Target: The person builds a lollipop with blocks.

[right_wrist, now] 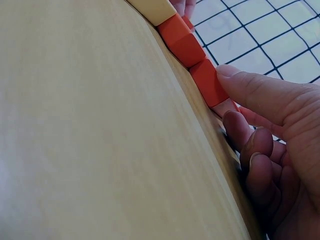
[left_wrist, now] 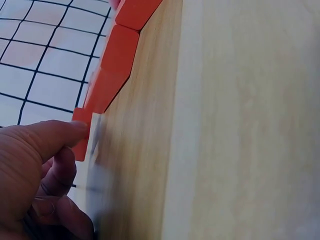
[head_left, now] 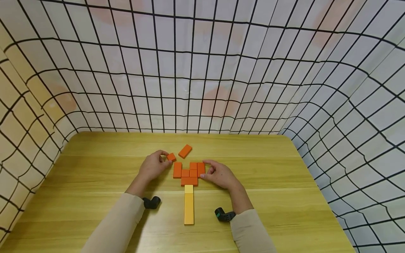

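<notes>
My left hand pinches a small orange block between thumb and fingers, up and to the left of a group of orange blocks. In the left wrist view the thumb lies against that small block. At the group's right side my right hand holds the right-hand orange block, index finger at its far end and thumb at its near end. Shorter orange blocks and a crosswise orange block fill the middle. Another upright-set orange block forms the left side.
A loose orange block lies slanted beyond the group. Yellow blocks run in a line from the group toward me on the wooden table. Black netting stands around the table's back and sides.
</notes>
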The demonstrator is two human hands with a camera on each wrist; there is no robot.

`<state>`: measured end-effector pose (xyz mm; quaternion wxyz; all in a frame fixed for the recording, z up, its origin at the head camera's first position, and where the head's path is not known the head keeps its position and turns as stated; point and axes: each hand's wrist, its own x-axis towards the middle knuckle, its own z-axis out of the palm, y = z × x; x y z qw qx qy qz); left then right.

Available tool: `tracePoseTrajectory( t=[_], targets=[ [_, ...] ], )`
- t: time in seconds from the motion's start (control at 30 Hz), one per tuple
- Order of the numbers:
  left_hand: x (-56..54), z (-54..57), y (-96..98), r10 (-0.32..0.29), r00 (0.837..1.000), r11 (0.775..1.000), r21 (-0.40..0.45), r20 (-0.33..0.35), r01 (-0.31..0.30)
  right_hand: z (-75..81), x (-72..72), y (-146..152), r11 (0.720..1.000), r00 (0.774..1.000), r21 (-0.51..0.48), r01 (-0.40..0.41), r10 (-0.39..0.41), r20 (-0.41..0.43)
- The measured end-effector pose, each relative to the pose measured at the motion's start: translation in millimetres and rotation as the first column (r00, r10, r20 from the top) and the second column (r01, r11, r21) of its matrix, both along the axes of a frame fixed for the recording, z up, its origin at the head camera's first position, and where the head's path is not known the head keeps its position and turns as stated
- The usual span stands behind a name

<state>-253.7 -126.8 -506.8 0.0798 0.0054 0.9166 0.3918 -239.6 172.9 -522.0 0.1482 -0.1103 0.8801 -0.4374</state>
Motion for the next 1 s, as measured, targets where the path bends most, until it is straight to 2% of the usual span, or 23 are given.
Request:
tracePoseTrajectory(
  t=[0.23,0.33,0.47,0.6,0.7,1.0],
  targets=[
    [0.4,0.8,-2.1,0.016,1.0,0.997,0.069,-0.017,-0.015,0.3,0.4,0,1.0,1.0,-0.007,0.001,-0.001,0.003],
    [0.8,0.9,-1.6,0.007,1.0,0.992,0.129,-0.015,-0.004,-0.3,0.0,0,1.0,1.0,-0.001,0.001,-0.001,0.003],
    [2.1,1.8,1.5,-0.025,1.0,0.967,0.254,-0.01,0.027,-0.2,-0.1,0,1.0,1.0,0.003,0.001,-0.001,0.003],
    [3.2,3.4,7.1,-0.084,0.996,0.941,0.328,-0.004,0.081,0.1,-0.1,0,1.0,1.0,0.008,0.002,-0.002,0.001],
    [3.6,4.1,10.7,-0.123,0.992,0.939,0.324,0.005,0.115,0.3,-0.1,0,1.0,1.0,0.013,-0.001,0.001,-0.005],
    [4.6,7.2,19.1,-0.169,0.986,0.953,0.255,-0.006,0.165,0.4,-0.5,1,1.0,1.0,0.018,-0.014,0.014,-0.008]
  ],
)
